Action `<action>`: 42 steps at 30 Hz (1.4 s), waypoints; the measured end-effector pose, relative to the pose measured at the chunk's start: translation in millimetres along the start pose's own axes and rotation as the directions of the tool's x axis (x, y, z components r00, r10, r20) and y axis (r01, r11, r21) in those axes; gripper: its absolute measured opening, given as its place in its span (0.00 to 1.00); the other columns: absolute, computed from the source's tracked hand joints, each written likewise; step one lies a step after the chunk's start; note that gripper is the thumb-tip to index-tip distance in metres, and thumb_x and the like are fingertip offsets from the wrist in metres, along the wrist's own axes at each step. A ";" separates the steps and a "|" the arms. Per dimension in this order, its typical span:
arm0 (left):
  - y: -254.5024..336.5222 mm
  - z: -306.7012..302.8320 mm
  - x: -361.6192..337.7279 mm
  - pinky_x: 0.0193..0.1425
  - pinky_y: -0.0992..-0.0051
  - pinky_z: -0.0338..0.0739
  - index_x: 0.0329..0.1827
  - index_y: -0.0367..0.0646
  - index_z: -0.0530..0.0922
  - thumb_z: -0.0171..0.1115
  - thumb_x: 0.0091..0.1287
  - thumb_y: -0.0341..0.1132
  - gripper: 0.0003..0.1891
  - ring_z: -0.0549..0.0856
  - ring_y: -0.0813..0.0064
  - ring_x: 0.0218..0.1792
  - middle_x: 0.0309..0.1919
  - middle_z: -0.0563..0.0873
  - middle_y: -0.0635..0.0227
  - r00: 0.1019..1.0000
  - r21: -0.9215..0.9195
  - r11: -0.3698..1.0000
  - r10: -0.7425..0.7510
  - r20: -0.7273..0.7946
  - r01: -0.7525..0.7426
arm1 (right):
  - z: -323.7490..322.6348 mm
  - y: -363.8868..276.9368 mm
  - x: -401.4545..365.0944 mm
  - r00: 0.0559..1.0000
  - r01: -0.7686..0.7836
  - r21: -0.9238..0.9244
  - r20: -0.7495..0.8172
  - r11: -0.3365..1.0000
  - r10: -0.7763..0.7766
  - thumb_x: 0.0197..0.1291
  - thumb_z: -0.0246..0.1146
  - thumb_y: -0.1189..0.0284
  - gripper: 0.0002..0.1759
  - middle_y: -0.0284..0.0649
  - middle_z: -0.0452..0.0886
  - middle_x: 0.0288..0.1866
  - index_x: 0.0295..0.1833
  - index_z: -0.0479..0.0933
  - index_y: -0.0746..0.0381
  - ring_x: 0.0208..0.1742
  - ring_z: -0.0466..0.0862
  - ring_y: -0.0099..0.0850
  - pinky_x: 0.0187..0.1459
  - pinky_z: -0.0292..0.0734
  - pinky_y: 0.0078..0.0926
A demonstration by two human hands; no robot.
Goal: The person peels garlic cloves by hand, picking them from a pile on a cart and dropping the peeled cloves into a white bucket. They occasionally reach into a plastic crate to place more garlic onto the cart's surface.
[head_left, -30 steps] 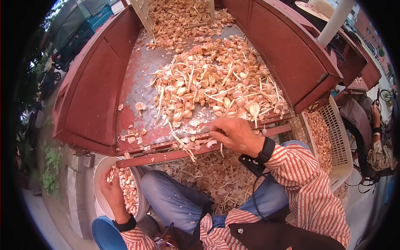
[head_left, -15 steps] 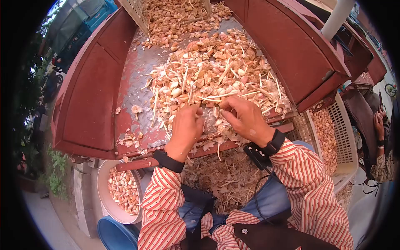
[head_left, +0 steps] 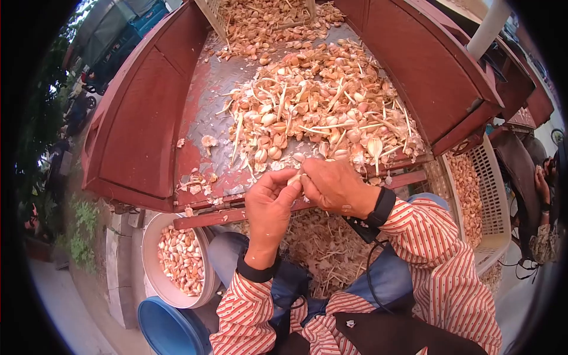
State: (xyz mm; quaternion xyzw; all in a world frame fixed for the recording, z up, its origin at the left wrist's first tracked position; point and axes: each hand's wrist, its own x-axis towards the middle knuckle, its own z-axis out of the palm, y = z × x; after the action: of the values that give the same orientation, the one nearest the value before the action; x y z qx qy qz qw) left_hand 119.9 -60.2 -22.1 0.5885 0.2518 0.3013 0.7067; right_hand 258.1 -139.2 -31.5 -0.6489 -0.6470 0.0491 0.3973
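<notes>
One garlic clove [head_left: 294,179] sits between both hands [head_left: 269,204] [head_left: 338,184].

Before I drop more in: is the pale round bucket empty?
Not empty: garlic cloves lie inside the pale round bucket, below its rim; their depth is hidden.

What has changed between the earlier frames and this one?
The left hand went from the white bucket up and rightward to the cart's near edge, meeting the right hand; a small pale piece, probably a clove, now shows between their fingers. The bucket, garlic heap and crate look unchanged.
</notes>
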 end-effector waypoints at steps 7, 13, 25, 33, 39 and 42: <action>-3.5 -3.3 -14.3 0.39 0.82 0.79 0.47 0.32 0.75 0.59 0.62 0.25 0.11 0.83 0.78 0.34 0.38 0.83 0.61 0.987 -0.349 0.923 -0.153 0.044 0.159 | -3.6 1.7 -1.2 0.986 -0.154 0.336 0.117 0.929 0.121 0.62 0.50 0.65 0.14 0.53 0.73 0.21 0.31 0.68 0.66 0.27 0.76 0.53 0.27 0.67 0.46; 44.3 -88.9 -55.7 0.35 0.86 0.77 0.46 0.34 0.76 0.57 0.64 0.26 0.10 0.82 0.80 0.32 0.35 0.84 0.60 0.953 -0.100 0.993 0.029 -0.301 -0.061 | -22.9 -0.2 -2.3 0.919 -0.165 -0.216 0.321 0.962 0.229 0.60 0.56 0.56 0.20 0.47 0.75 0.23 0.28 0.73 0.64 0.28 0.77 0.47 0.29 0.70 0.42; 32.2 -32.8 -5.4 0.38 0.79 0.75 0.55 0.36 0.73 0.55 0.64 0.28 0.16 0.79 0.79 0.35 0.47 0.77 0.63 0.990 0.661 0.739 0.129 0.048 -0.128 | 19.7 25.0 19.9 0.999 0.010 -0.161 0.034 0.987 -0.005 0.50 0.59 0.76 0.09 0.46 0.72 0.35 0.37 0.69 0.64 0.38 0.76 0.46 0.37 0.73 0.41; -9.0 4.3 11.5 0.29 0.88 0.73 0.49 0.31 0.75 0.53 0.68 0.30 0.12 0.79 0.82 0.26 0.33 0.82 0.64 0.962 -0.049 0.971 -0.223 0.157 0.233 | -18.5 15.3 -12.2 0.972 -0.201 0.495 -0.007 0.845 0.236 0.50 0.59 0.78 0.10 0.45 0.76 0.28 0.39 0.71 0.67 0.30 0.81 0.38 0.32 0.76 0.29; 85.4 48.3 -63.1 0.20 0.88 0.64 0.45 0.28 0.76 0.53 0.69 0.36 0.15 0.70 0.84 0.16 0.29 0.80 0.52 0.847 -0.385 0.826 -0.191 0.496 0.412 | -32.7 51.1 4.0 0.991 -0.115 -0.211 -0.085 0.971 0.099 0.51 0.59 0.78 0.12 0.42 0.77 0.35 0.44 0.76 0.61 0.37 0.79 0.40 0.37 0.74 0.34; 113.2 64.8 -101.8 0.28 0.82 0.69 0.44 0.27 0.77 0.56 0.65 0.29 0.11 0.76 0.76 0.25 0.33 0.80 0.50 0.722 -0.522 0.768 0.116 0.683 0.370 | -16.9 45.4 16.4 0.983 -0.122 -0.399 0.077 0.909 0.165 0.52 0.58 0.75 0.10 0.42 0.75 0.34 0.42 0.76 0.60 0.38 0.79 0.42 0.37 0.73 0.40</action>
State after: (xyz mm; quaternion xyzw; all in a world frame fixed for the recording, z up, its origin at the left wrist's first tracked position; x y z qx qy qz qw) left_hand 80.8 -163.5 101.1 0.3666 -0.0973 0.0775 0.9220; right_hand 306.8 -125.5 -38.9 -0.7576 -0.6148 -0.0173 0.2186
